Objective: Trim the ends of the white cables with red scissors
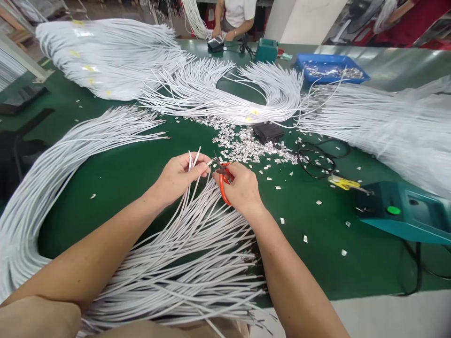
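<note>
My left hand (pixel 183 173) is closed around a few white cables (pixel 190 162), whose ends stick up past the fingers. In my right hand (pixel 243 188) is a pair of scissors (pixel 224 188) with orange handles. Its blades sit right by the tip of one cable at my left fingertips; whether they touch it I cannot tell. Under both hands a large bundle of white cables (pixel 183 267) spreads across the table's near side, with dark ends pointing right. Beyond the hands lies a heap of small silvery-white scraps (pixel 243 143).
Cable bundles lie at left (pixel 45 173), back left (pixel 105 56), centre (pixel 225 101) and right (pixel 387 126). A blue tray (pixel 331 61) holds small pieces. A teal machine (pixel 405 209), yellow-handled tool (pixel 343 182), black cord (pixel 317 159) and black block (pixel 268 133) are about. Another person (pixel 236 19) works opposite.
</note>
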{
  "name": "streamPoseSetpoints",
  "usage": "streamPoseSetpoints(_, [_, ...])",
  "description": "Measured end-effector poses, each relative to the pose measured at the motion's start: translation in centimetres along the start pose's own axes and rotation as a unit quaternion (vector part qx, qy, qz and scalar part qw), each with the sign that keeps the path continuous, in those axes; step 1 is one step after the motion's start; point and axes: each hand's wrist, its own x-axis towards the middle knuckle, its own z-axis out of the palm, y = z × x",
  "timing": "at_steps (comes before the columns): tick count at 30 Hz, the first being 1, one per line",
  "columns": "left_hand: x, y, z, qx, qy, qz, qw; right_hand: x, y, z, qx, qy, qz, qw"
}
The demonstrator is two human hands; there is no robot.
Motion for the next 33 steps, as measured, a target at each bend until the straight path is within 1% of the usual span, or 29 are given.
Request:
streamPoseSetpoints(5, [-0.1,0.0,0.1,-0.003,-0.012,0.018,1.000,-0.1,-0.3,0.1,-0.025,0.011,-0.013,1.000])
streamPoseSetpoints(9, [-0.2,0.0,0.3,-0.011,-0.010,0.012,1.000,-0.2,-0.4,0.3,-0.027,0.019,-0.028,0.999])
streamPoseSetpoints(13, [-0.2,0.0,0.4,-0.006,-0.010,0.011,1.000,-0.3,-0.3,0.4,-0.028,0.019,-0.028,0.999])
streamPoseSetpoints(19, [-0.3,0.3,0.4,0.008,0.000,0.018,1.000,-0.3,-0.2,0.4,-0.026,0.015,-0.028,0.999])
streamPoseSetpoints(24, [-0.5,0.6,0.5,0.042,0.026,0.009,0.999,-0.4,-0.1,0.7,-0.043,0.035,-0.048,0.997])
streamPoseSetpoints(28, [-0.5,0.7,0.6,0.021,0.028,0.008,0.999,-0.3,0.0,0.8,-0.050,0.048,-0.057,0.996])
streamPoseSetpoints(31, [-0.5,0.6,0.5,0.018,0.034,0.010,0.999,-0.1,0.1,0.2,-0.015,0.028,-0.053,0.998])
streamPoseSetpoints(33, [-0.4,0.4,0.5,0.036,0.046,0.015,0.998,0.1,-0.2,-0.5,0.066,0.028,-0.027,0.997])
